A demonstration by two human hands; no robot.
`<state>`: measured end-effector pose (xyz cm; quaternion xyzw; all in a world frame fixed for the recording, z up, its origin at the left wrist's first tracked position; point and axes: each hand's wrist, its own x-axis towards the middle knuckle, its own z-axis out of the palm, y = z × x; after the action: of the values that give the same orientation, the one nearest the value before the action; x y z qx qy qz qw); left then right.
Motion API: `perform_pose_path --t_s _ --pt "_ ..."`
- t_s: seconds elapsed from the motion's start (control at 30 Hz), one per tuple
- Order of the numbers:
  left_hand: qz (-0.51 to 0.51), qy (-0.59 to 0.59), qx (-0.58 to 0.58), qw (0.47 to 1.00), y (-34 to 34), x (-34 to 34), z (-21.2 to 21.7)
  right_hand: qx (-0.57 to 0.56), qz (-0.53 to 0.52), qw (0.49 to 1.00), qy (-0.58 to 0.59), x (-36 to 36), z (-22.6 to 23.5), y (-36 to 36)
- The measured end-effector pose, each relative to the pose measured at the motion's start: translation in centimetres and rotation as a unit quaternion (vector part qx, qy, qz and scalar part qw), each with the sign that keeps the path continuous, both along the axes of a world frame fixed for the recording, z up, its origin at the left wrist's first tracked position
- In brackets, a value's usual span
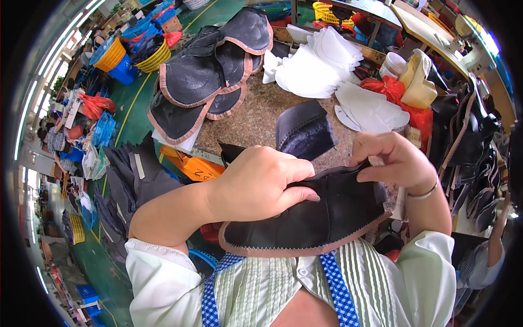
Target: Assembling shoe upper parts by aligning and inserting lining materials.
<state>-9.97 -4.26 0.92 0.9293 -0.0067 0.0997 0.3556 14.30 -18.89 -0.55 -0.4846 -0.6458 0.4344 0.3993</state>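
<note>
Includes 2 hands (261, 180), 1 held black panel (294, 226), 1 loose dark panel (305, 131) and at least 4 stacked black panels (190, 76). Also includes 2 blue checked straps (338, 283), 1 bracelet (424, 193), 1 white tub (393, 66) and at least 3 yellow baskets (155, 58).

pale green sleeves (160, 286) (plus silvery bangle (424, 193))

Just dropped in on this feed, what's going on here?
A person is holding a black piece with pinkish-brown edging up in front of their body, pinching its upper edge with the left hand and the right hand. Beyond it, a smaller black piece with a fuzzy side lies on the speckled tabletop. Further back are a pile of black edged pieces and, to its right, white sheets.
</note>
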Motion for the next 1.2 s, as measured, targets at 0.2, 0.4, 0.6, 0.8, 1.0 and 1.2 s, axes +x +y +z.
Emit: perform_pose_path --t_s 0.2,0.4,0.6,0.8,1.0,1.2 --pt "0.034 0.013 0.089 0.995 0.5 1.1 -0.2 0.164 0.062 0.922 -0.346 -3.1 3.3 3.3" --pt "-0.072 0.221 0.203 0.951 4.7 1.7 2.1 0.145 0.116 0.946 -0.266 -0.2 2.2 5.1" --pt "-0.148 0.253 0.122 0.948 4.1 1.7 3.8 0.05 0.16 0.91 -0.38 -0.5 3.5 5.4" --pt "-0.16 0.289 0.088 0.94 4.4 0.6 3.1 0.181 0.073 0.955 -0.223 -4.4 -0.5 3.8" --pt "-0.061 0.195 0.114 0.972 3.6 -1.0 0.0 0.149 0.114 0.959 -0.212 -3.3 -1.1 4.1" --pt "-0.093 0.208 0.11 0.967 3.4 -0.5 3.1 0.216 0.042 0.95 -0.221 -6.8 -1.0 4.5"
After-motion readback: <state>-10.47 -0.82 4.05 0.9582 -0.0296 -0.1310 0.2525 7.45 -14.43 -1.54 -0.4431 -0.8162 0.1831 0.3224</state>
